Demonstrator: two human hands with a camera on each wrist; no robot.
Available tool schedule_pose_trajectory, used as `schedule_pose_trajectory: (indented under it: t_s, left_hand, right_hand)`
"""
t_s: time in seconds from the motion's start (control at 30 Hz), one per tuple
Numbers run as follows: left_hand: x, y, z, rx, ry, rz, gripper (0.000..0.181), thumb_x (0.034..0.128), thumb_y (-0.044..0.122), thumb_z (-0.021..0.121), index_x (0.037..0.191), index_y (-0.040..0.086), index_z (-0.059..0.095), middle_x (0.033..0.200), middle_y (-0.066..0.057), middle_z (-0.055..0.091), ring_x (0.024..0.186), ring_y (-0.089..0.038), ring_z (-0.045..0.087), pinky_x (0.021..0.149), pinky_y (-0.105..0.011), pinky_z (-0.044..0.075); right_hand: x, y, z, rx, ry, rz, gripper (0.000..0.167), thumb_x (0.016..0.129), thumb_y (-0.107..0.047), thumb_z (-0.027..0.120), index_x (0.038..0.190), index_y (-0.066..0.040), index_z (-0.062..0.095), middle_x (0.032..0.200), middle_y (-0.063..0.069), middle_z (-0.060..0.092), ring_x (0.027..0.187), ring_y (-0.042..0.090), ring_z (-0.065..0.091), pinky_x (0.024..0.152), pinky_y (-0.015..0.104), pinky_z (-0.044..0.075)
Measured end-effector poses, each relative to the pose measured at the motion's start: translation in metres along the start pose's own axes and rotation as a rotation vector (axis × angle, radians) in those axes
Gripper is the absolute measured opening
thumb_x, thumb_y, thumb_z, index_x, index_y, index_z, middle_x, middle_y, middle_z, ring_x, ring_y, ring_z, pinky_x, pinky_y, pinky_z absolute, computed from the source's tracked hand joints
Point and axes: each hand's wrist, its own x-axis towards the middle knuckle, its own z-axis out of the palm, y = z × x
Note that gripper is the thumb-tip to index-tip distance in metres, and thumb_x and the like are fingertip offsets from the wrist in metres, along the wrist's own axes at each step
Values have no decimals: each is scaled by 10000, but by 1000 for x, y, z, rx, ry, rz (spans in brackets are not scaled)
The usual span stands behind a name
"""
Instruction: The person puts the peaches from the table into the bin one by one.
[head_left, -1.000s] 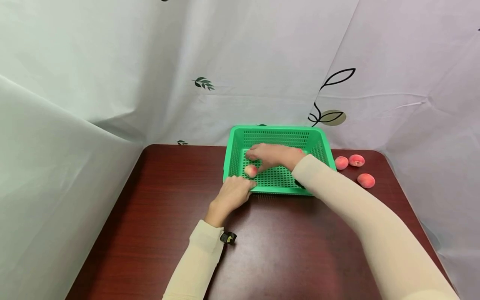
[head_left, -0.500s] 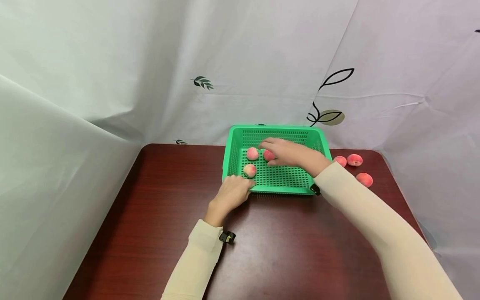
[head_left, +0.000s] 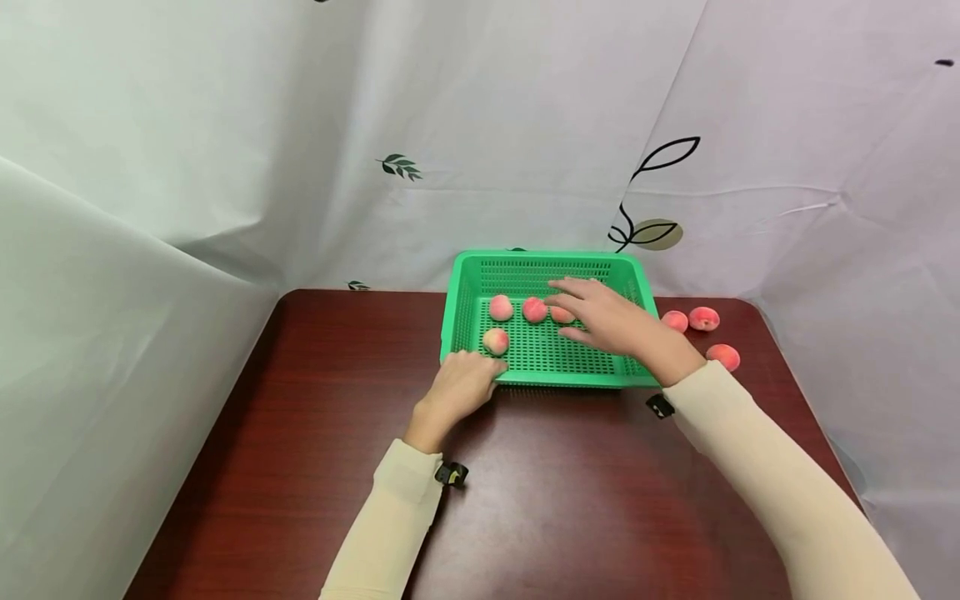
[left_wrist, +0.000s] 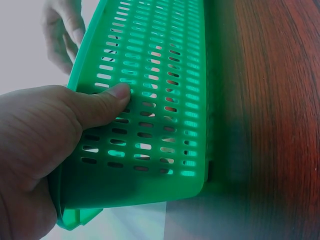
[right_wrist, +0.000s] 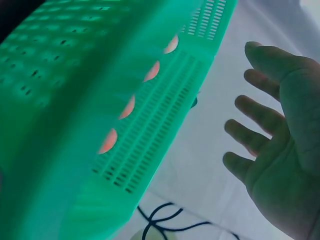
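Observation:
A green perforated plastic basket [head_left: 555,379] stands on the table near the back wall. At its front left corner my left hand [head_left: 467,382] grips the rim, with the thumb [left_wrist: 107,106] pressed on the outside wall in the left wrist view. My right hand [head_left: 603,317] hovers over the basket, fingers spread and holding nothing; the right wrist view shows the fingers [right_wrist: 255,137] apart. Inside lie several peaches: a left one [head_left: 501,307], a redder one [head_left: 534,309], a pale one [head_left: 496,341] in front, and one [head_left: 562,314] partly behind my right fingers.
Right of the basket, three more peaches lie on the table: one [head_left: 674,321] beside the basket wall, another [head_left: 704,318] behind, a third [head_left: 723,357] nearer the front. White cloth [head_left: 525,150] hangs behind the dark red table [head_left: 315,400].
My right hand has moved right from the basket's left side, its fingers opening out, and peaches beneath it have come into view. The left hand has kept its grip on the rim.

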Motion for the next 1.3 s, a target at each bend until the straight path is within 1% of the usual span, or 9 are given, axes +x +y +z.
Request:
schedule_pose_trajectory:
  t_s: [0.07, 0.17, 0.3, 0.5, 0.67, 0.8, 0.93, 1.03, 1.3]
  left_hand:
    - [-1, 0, 0, -3, -4, 0, 313, 893, 44, 673, 675, 187, 500, 563, 0, 400, 503, -213, 435, 448, -352, 273]
    - [-1, -1, -1, -6, -6, -3, 338, 895, 42, 672, 667, 190, 471, 564, 12, 359, 506, -198, 396, 456, -342, 248]
    - [-1, -1, -2, -13, 0, 1, 364, 897, 39, 668, 656, 194, 443, 564, 20, 326, 508, -189, 373, 461, -334, 232]
    - [0, -1, 0, -13, -7, -2, 400, 898, 9, 646, 646, 197, 399, 573, 28, 282, 522, -178, 335, 465, -325, 222]
    - [2, 0, 1, -22, -15, -5, 401, 906, 22, 646, 647, 200, 395, 572, 25, 300, 514, -195, 349, 457, -332, 222]
    - [3, 1, 1, -18, -17, -1, 415, 909, 28, 647, 643, 206, 382, 573, 31, 293, 516, -182, 339, 460, -327, 220]
    - [2, 1, 0, -2, -8, 5, 421, 897, 11, 644, 634, 205, 377, 575, 38, 266, 526, -157, 312, 468, -313, 210]
    - [2, 1, 0, 2, -3, 7, 418, 889, 5, 641, 633, 205, 378, 577, 40, 262, 527, -153, 311, 466, -309, 211]
    - [-1, 0, 1, -6, -5, 3, 405, 903, 38, 657, 640, 205, 398, 568, 32, 301, 506, -173, 353, 454, -314, 220]
  right_hand:
    - [-7, 0, 1, -10, 4, 43, 527, 944, -243, 765, 1415, -77, 598, 1597, 181, 438, 1503, 421, 365, 1206, 632, 273]
    - [-17, 2, 4, -47, 12, 104, 546, 958, -291, 745, 1447, -117, 574, 1640, 146, 382, 1530, 418, 313, 1205, 666, 237]
    - [-30, 5, 9, -91, 50, 153, 621, 968, -362, 723, 1505, -137, 509, 1668, 134, 328, 1548, 412, 273, 1190, 698, 227]
    - [-52, 13, 14, -139, 135, 207, 721, 955, -374, 726, 1565, -130, 427, 1680, 151, 292, 1544, 445, 260, 1169, 729, 229]
    - [-75, 25, 15, -169, 153, 280, 750, 949, -383, 726, 1577, -132, 403, 1691, 148, 266, 1533, 467, 268, 1164, 738, 222]
    - [-94, 34, 14, -143, 157, 339, 753, 946, -355, 734, 1575, -114, 399, 1676, 179, 280, 1522, 496, 260, 1164, 747, 198]
    - [-112, 43, 15, -108, 184, 366, 713, 947, -313, 733, 1553, -92, 429, 1643, 207, 332, 1493, 502, 304, 1160, 741, 198]
    - [-125, 53, 19, -81, 220, 380, 683, 954, -305, 720, 1537, -73, 448, 1618, 222, 369, 1464, 502, 344, 1157, 744, 194]
    - [-157, 71, 33, -35, 287, 456, 709, 931, -224, 740, 1536, -45, 416, 1615, 221, 357, 1425, 518, 352, 1153, 767, 172]
